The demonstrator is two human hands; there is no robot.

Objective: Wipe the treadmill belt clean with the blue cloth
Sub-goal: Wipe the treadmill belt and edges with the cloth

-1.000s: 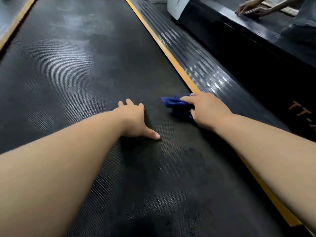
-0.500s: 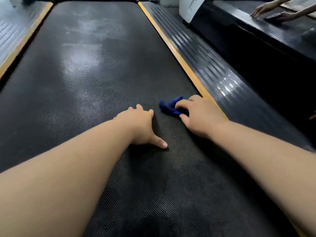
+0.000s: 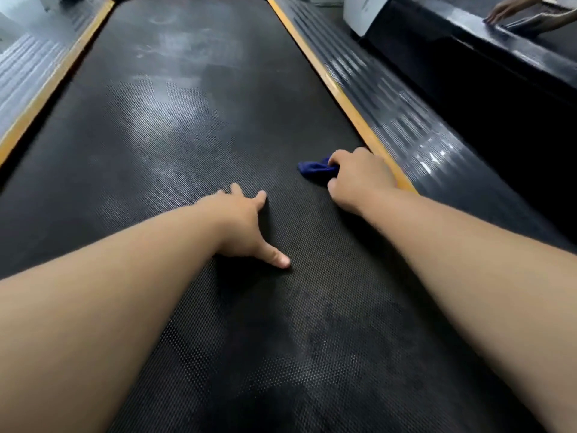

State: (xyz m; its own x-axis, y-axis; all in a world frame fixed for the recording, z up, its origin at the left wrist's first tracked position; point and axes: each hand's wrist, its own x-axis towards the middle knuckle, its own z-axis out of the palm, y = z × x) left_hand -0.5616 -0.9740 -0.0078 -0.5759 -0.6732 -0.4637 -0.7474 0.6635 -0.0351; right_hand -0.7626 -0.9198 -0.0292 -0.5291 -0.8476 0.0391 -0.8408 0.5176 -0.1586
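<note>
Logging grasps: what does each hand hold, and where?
Right hand grips the bunched blue cloth at its right end; left hand holds nothing, pressed flat on the belt.

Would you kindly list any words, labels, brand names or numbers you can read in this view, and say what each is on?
None can be read.
White panel, top right: a faint dark mark, too blurred to read.
Belt, yellow strip, side rail and blue cloth: no text visible.
</note>
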